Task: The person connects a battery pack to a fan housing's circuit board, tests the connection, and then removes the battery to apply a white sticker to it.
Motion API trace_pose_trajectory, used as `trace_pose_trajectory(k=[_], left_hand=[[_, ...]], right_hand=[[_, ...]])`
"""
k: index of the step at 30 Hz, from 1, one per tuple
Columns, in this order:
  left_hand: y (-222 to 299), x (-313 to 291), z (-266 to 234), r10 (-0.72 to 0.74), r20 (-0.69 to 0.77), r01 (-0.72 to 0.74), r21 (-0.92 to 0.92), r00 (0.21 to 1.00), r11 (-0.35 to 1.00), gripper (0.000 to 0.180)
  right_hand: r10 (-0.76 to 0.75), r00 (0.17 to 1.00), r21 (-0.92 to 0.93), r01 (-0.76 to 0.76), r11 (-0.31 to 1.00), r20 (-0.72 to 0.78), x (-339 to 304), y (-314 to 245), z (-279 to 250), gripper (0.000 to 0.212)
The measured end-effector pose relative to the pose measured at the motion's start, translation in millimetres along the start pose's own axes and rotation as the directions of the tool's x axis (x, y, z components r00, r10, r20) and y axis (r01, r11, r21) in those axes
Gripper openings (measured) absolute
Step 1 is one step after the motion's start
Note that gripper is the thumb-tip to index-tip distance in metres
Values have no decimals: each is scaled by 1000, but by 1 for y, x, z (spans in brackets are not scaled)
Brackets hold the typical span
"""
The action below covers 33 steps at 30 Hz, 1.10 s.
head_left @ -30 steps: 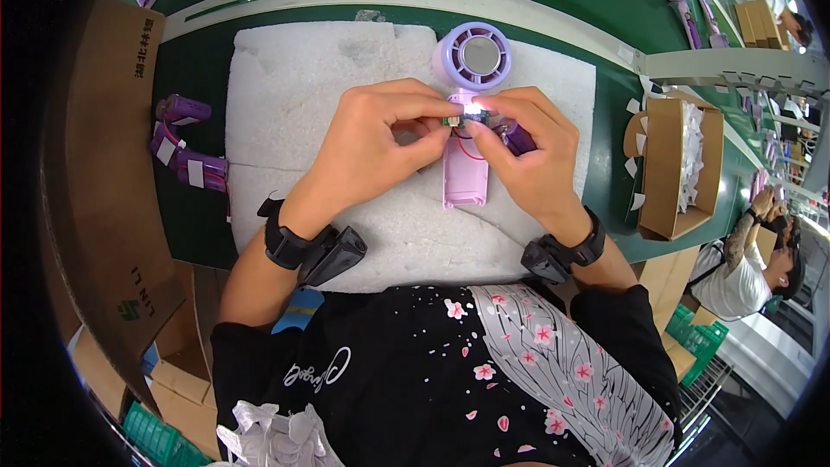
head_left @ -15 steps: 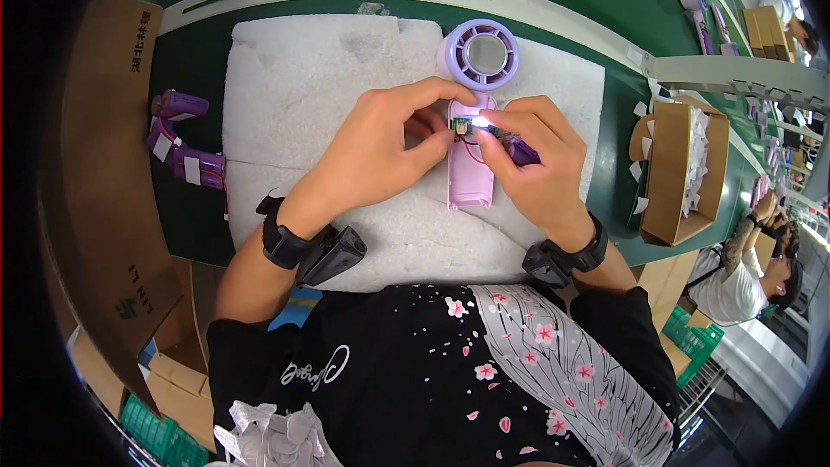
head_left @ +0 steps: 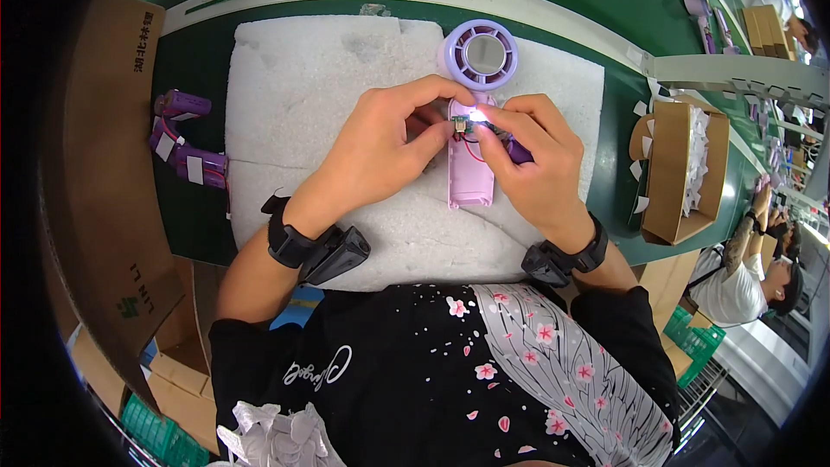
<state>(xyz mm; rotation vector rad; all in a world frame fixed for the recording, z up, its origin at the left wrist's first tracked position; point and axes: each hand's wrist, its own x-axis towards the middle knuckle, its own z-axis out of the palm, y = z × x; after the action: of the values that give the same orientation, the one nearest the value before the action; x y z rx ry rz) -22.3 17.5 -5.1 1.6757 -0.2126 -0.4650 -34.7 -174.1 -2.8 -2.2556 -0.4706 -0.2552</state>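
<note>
A lilac handheld fan lies on a white foam pad, its round head [head_left: 481,55] away from me and its opened handle shell [head_left: 471,183] toward me. Across the shell's upper part is a small green circuit board [head_left: 460,125] with a bright white light glowing on it. My left hand [head_left: 380,143] pinches the board's left end between thumb and fingers. From the other side, my right hand [head_left: 545,151] closes thumb and forefinger on the board beside the light. A purple cylinder [head_left: 519,151] shows partly under the right fingers. A thin red wire [head_left: 472,152] curves down into the shell.
Purple wrapped battery cells [head_left: 199,166] with wires lie left of the foam pad [head_left: 328,78]. A tall cardboard panel [head_left: 104,164] stands at far left. An open cardboard box [head_left: 661,173] with white pieces sits at right. Another person [head_left: 735,281] is at the far right.
Both hands stay at the circuit board with only slight finger shifts. Purple parts at the upper left and upper right edges appear slightly farther right.
</note>
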Motion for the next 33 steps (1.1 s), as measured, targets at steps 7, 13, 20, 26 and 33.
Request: trace_pose_trajectory(k=[7,13,20,26,33], left_hand=[[-6,4,1,280,-37,-263,244,959,933,30],[-5,3,1,263,-18,-247,290,965,925,32],[1,3,-12,146,-9,-141,221,989,965,34],[-2,6,-18,27,-68,-24,48,997,999,32],[-10,3,-7,96,-185,-100,-13,978,995,33]], right_hand=[[182,978,64,-189,980,101,3,4,-5,31],[269,842,214,-403,890,468,10,3,-29,39],[217,774,526,-580,622,596,10,4,-43,39],[473,756,200,-602,773,452,18,10,-42,24],[-42,971,-95,66,993,234,5,9,-39,9]])
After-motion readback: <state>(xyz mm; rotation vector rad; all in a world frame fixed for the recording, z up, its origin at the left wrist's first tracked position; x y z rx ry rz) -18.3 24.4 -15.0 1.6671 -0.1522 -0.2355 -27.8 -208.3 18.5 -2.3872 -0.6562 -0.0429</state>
